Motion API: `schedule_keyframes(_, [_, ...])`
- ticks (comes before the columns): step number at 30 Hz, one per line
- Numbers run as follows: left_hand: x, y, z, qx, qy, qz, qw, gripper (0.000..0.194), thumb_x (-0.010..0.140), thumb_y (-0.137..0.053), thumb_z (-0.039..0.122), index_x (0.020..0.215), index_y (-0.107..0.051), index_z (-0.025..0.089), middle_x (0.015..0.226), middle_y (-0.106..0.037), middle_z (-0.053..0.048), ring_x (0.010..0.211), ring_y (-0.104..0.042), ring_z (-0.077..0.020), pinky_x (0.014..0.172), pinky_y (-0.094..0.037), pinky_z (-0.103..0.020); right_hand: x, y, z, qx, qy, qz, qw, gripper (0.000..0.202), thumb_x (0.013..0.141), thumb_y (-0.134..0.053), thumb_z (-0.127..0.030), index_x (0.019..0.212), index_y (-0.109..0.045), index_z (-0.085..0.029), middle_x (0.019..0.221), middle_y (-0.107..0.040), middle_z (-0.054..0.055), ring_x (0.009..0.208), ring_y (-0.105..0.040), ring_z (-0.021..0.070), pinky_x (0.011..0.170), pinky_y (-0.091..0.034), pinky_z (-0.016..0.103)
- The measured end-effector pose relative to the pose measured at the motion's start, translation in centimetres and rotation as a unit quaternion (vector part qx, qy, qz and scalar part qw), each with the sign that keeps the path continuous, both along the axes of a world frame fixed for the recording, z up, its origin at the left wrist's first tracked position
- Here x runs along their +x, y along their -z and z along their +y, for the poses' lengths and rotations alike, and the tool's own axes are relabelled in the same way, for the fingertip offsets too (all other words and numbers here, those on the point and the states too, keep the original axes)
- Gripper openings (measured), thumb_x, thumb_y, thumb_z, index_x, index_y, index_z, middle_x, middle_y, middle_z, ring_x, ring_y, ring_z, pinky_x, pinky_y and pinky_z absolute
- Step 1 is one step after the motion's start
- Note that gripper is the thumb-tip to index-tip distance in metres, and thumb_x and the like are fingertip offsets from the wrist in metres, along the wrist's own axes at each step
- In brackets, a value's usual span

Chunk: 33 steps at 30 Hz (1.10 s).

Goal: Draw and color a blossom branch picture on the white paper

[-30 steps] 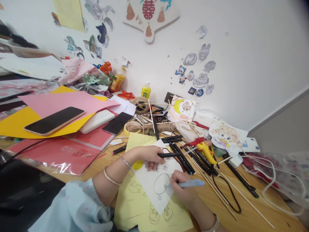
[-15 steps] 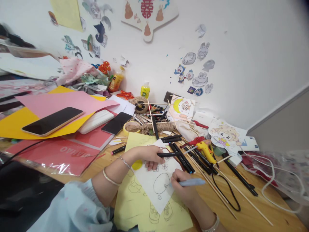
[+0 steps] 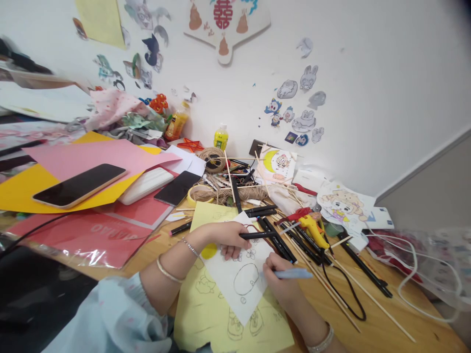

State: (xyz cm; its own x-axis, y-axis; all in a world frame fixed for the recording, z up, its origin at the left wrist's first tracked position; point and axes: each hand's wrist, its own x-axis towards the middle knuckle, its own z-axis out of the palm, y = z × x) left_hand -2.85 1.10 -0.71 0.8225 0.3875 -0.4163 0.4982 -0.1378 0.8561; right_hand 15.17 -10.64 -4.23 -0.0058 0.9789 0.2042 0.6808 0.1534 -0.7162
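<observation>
My right hand (image 3: 280, 279) is closed around a light blue pen (image 3: 298, 273), its tip end close to a white sheet (image 3: 235, 289). That sheet carries a drawn oval, a few small circles and little flowers. My left hand (image 3: 231, 238) rests on the sheet's upper part, fingers curled, with a black marker (image 3: 258, 236) sticking out to the right from between them. Beneath the white sheet lies a yellow paper (image 3: 198, 318) with pencil-like outlines, including a pair of shoes.
Black markers (image 3: 277, 240), thin wooden sticks (image 3: 386, 314) and a yellow glue gun (image 3: 312, 230) lie to the right. Phones (image 3: 79, 185), coloured papers (image 3: 99, 154) and a red plastic packet (image 3: 95, 235) cover the left. Twine (image 3: 213, 159) and bottles (image 3: 221, 137) stand near the wall.
My right hand and the light blue pen have shifted slightly right and up from the oval's edge. My left hand stays in place.
</observation>
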Motion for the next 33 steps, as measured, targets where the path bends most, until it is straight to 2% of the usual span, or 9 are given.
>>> schedule_keyframes(5, [0.0, -0.1, -0.1, 0.0, 0.001, 0.003, 1.0, 0.017, 0.077, -0.054, 0.035, 0.076, -0.049, 0.018, 0.053, -0.06, 0.002, 0.04, -0.054, -0.0118, 0.038, -0.042, -0.021, 0.0, 0.0, 0.1, 0.0, 0.006, 0.049, 0.999, 0.025, 0.067, -0.045, -0.025, 0.05, -0.026, -0.023, 0.045, -0.03, -0.007, 0.045, -0.032, 0.0101, 0.043, -0.023, 0.022])
schedule_keyframes(9, [-0.3, -0.7, -0.2, 0.028, 0.0, 0.008, 1.0, 0.019, 0.077, -0.054, 0.037, 0.079, -0.05, 0.019, 0.057, -0.062, 0.002, 0.041, -0.055, -0.012, 0.038, -0.043, -0.022, -0.1, -0.8, 0.0, -0.001, 0.032, 0.14, 0.99, 0.026, 0.073, -0.05, -0.031, 0.053, -0.037, -0.022, 0.046, -0.038, -0.007, 0.044, -0.037, 0.0105, 0.043, -0.03, 0.022])
schedule_keyframes(11, [-0.6, -1.1, -0.3, 0.045, -0.016, 0.01, 0.999, 0.019, 0.077, -0.053, 0.037, 0.081, -0.05, 0.019, 0.058, -0.062, 0.002, 0.041, -0.055, -0.0122, 0.038, -0.044, -0.022, -0.1, -1.3, -0.2, 0.011, -0.004, 0.182, 0.983, 0.02, 0.074, -0.054, -0.031, 0.059, -0.046, -0.021, 0.052, -0.046, -0.004, 0.048, -0.044, 0.0119, 0.046, -0.035, 0.022])
schedule_keyframes(14, [-0.8, -1.5, -0.4, 0.065, -0.04, 0.001, 0.997, 0.016, 0.077, -0.052, 0.035, 0.08, -0.05, 0.019, 0.056, -0.06, 0.003, 0.04, -0.054, -0.0122, 0.038, -0.043, -0.022, -0.2, -1.8, -0.4, 0.052, -0.123, 0.205, 0.97, 0.008, 0.072, -0.063, -0.027, 0.075, -0.061, -0.019, 0.072, -0.058, 0.002, 0.068, -0.056, 0.0167, 0.058, -0.045, 0.025])
schedule_keyframes(16, [-0.8, -1.5, -0.4, 0.074, -0.043, -0.003, 0.996, 0.015, 0.077, -0.051, 0.034, 0.077, -0.049, 0.019, 0.055, -0.059, 0.003, 0.04, -0.054, -0.0119, 0.038, -0.041, -0.021, -0.3, -1.7, -0.7, 0.036, -0.187, 0.215, 0.958, 0.01, 0.074, -0.064, -0.027, 0.079, -0.065, -0.019, 0.074, -0.062, 0.004, 0.07, -0.059, 0.0175, 0.061, -0.046, 0.026])
schedule_keyframes(19, [-0.7, -1.4, -0.3, 0.073, -0.039, -0.005, 0.997, 0.015, 0.076, -0.051, 0.033, 0.075, -0.049, 0.019, 0.055, -0.058, 0.003, 0.041, -0.054, -0.0115, 0.038, -0.04, -0.021, -0.6, -0.7, -1.1, -0.06, -0.201, 0.252, 0.945, 0.016, 0.079, -0.06, -0.032, 0.072, -0.063, -0.017, 0.059, -0.061, 0.002, 0.052, -0.055, 0.0132, 0.05, -0.043, 0.023])
schedule_keyframes(22, [-0.7, -1.2, -0.2, 0.063, -0.041, -0.006, 0.997, 0.015, 0.076, -0.051, 0.033, 0.074, -0.048, 0.018, 0.056, -0.058, 0.003, 0.041, -0.054, -0.011, 0.038, -0.039, -0.02, -0.9, 0.3, -1.4, -0.12, -0.179, 0.254, 0.943, 0.023, 0.08, -0.059, -0.033, 0.064, -0.056, -0.017, 0.053, -0.056, -0.001, 0.048, -0.051, 0.0109, 0.048, -0.04, 0.022])
schedule_keyframes(26, [-0.7, -1.0, -0.1, 0.049, -0.043, -0.013, 0.998, 0.016, 0.077, -0.052, 0.034, 0.075, -0.048, 0.018, 0.054, -0.056, 0.003, 0.04, -0.053, -0.0111, 0.037, -0.039, -0.02, -1.1, 0.6, -1.5, -0.129, -0.173, 0.224, 0.95, 0.026, 0.08, -0.056, -0.031, 0.058, -0.052, -0.018, 0.052, -0.051, -0.003, 0.049, -0.048, 0.0105, 0.05, -0.039, 0.022])
schedule_keyframes(33, [-0.8, -0.9, 0.0, 0.05, -0.042, -0.014, 0.998, 0.018, 0.077, -0.052, 0.036, 0.074, -0.05, 0.019, 0.053, -0.058, 0.003, 0.039, -0.053, -0.0111, 0.036, -0.038, -0.02, -1.4, -0.1, -1.6, -0.121, -0.184, 0.179, 0.959, 0.023, 0.078, -0.053, -0.026, 0.057, -0.051, -0.018, 0.052, -0.05, -0.002, 0.051, -0.048, 0.0113, 0.051, -0.037, 0.022])
